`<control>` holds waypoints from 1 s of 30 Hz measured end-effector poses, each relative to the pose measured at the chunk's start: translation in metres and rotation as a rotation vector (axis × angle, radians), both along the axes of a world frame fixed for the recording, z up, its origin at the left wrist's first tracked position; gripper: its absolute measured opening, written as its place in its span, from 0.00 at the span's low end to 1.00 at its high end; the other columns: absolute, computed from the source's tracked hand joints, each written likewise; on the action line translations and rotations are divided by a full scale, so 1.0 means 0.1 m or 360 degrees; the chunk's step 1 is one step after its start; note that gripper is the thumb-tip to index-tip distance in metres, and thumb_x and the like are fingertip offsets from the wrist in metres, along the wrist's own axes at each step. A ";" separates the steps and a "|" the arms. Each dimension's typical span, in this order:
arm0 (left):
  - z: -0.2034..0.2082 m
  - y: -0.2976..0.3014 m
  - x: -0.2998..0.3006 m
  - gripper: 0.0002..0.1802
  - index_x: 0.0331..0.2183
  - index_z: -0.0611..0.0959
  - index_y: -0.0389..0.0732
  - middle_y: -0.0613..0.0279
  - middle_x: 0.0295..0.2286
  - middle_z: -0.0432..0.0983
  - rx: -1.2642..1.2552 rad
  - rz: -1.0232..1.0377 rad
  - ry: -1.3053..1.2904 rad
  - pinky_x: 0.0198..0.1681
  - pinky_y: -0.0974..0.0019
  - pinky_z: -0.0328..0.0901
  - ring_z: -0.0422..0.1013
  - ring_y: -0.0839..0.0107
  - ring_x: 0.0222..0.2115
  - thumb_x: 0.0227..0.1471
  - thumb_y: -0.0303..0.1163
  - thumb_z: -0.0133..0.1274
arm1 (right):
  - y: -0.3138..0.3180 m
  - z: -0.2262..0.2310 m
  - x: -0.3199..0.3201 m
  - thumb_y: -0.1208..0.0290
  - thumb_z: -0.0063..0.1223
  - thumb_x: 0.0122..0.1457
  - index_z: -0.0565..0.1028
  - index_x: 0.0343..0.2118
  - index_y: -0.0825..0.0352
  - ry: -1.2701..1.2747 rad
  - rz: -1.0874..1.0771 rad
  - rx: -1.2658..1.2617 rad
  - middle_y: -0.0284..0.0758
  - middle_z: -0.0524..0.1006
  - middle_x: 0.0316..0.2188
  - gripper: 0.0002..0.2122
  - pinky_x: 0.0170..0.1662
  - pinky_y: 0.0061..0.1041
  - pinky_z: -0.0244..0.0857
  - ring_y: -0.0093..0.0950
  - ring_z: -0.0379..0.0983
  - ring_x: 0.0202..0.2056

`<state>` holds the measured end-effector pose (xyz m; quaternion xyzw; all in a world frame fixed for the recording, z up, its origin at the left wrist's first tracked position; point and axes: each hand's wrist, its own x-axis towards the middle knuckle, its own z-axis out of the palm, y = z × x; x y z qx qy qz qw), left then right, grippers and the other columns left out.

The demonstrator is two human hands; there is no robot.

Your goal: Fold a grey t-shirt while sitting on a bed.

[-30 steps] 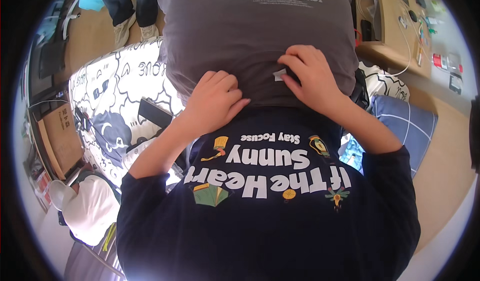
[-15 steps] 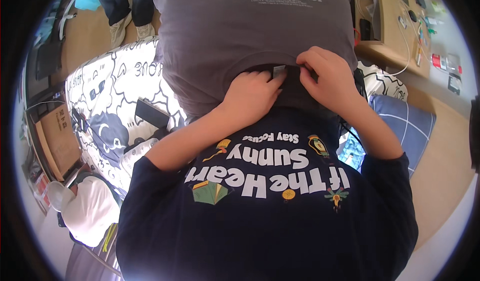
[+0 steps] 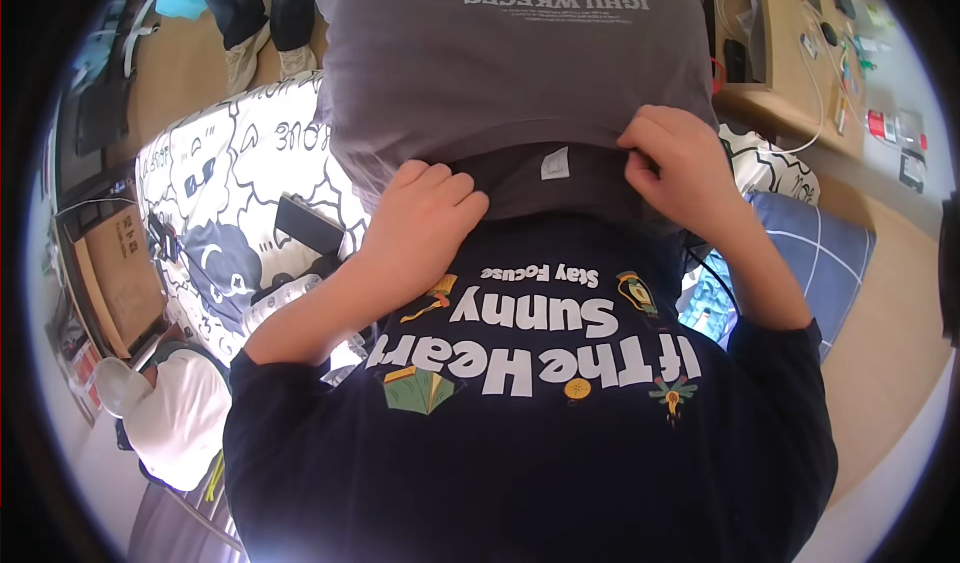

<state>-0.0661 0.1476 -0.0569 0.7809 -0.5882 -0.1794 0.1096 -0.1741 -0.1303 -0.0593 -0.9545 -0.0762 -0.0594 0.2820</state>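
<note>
A grey T-shirt point(image 3: 500, 83) with a printed graphic hangs in front of me, held up against my chest. My left hand point(image 3: 425, 218) grips its near edge on the left, fingers curled over the fabric. My right hand point(image 3: 680, 168) pinches the same edge on the right. Between the hands the neckline shows a darker inner band with a small white label point(image 3: 555, 163). Below the hands lies my own dark navy sweatshirt point(image 3: 530, 433) with white lettering and small coloured pictures.
A bed with a white cover printed in dark cartoon shapes point(image 3: 230, 203) lies to the left, with a black device point(image 3: 308, 225) on it. A blue checked pillow point(image 3: 810, 253) is at right. A wooden desk point(image 3: 800, 53) with cables stands far right. Another person's legs point(image 3: 250, 13) stand at top left.
Both hands have moved apart along the grey T-shirt's near edge, spreading the neckline open so the inner band and label show. The shirt has risen slightly.
</note>
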 end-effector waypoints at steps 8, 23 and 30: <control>-0.12 0.09 0.00 0.07 0.27 0.81 0.42 0.65 0.29 0.71 -0.0183 0.0073 -0.0256 0.57 0.53 0.52 0.67 0.68 0.41 0.40 0.27 0.52 | 0.03 -0.07 -0.09 0.81 0.53 0.41 0.72 0.31 0.66 -0.0061 -0.0035 0.0000 0.35 0.70 0.24 0.11 0.33 0.33 0.63 0.36 0.69 0.28; 0.04 0.27 0.27 0.14 0.16 0.67 0.39 0.55 0.41 0.75 -0.0762 0.0302 0.0082 0.40 0.59 0.66 0.72 0.56 0.41 0.22 0.19 0.56 | -0.23 0.45 -0.51 0.86 0.50 0.37 0.76 0.28 0.69 -0.0169 -0.0673 0.0107 0.34 0.68 0.20 0.12 0.25 0.22 0.58 0.27 0.65 0.21; 0.07 0.09 0.26 0.11 0.15 0.68 0.37 0.50 0.46 0.72 -0.0501 -0.0195 -0.0039 0.47 0.56 0.63 0.66 0.54 0.49 0.29 0.23 0.55 | -0.23 0.19 -0.53 0.85 0.52 0.37 0.75 0.26 0.69 -0.0166 -0.0287 0.0024 0.36 0.69 0.27 0.10 0.33 0.26 0.63 0.33 0.69 0.30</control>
